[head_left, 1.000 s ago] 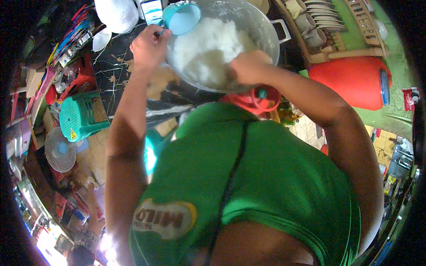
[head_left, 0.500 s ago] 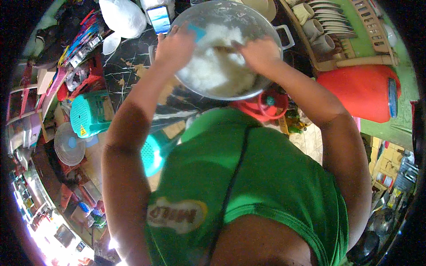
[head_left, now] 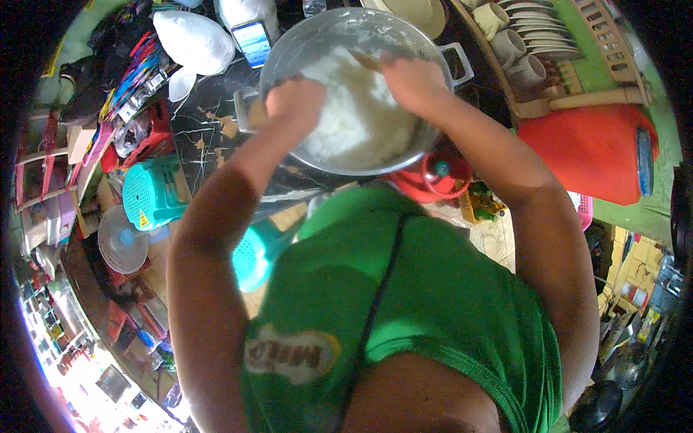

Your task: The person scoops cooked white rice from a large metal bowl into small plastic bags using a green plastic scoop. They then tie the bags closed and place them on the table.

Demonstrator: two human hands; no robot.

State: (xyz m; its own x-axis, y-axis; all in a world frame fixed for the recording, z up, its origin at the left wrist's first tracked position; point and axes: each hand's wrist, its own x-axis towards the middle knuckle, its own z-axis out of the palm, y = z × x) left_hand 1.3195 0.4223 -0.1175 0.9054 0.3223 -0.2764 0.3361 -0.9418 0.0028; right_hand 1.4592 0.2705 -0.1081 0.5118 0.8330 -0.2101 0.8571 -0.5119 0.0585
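Observation:
A large round metal pot [head_left: 278, 54] holds a white, powdery-looking mass [head_left: 336, 126], partly in shadow. My right hand [head_left: 413, 83] is over its right half, closed around a brown wooden utensil [head_left: 364, 60] whose tip points left into the white mass. My left hand [head_left: 297, 101] is at the pot's left side, fingers curled in at the edge of the white mass. Whatever those fingers may hold is hidden from view.
On the dark marbled table [head_left: 206, 115], a lit phone [head_left: 252, 45], white plastic bags [head_left: 193, 42] and a white spoon [head_left: 182, 84] lie left of the pot. Plates and mugs [head_left: 527, 71] fill a rack at right. A red container [head_left: 585, 155] stands below it.
My left hand has moved down toward me, and the blue piece seen by its fingers is now out of sight. The wooden utensil has shifted up in the pot with my right hand.

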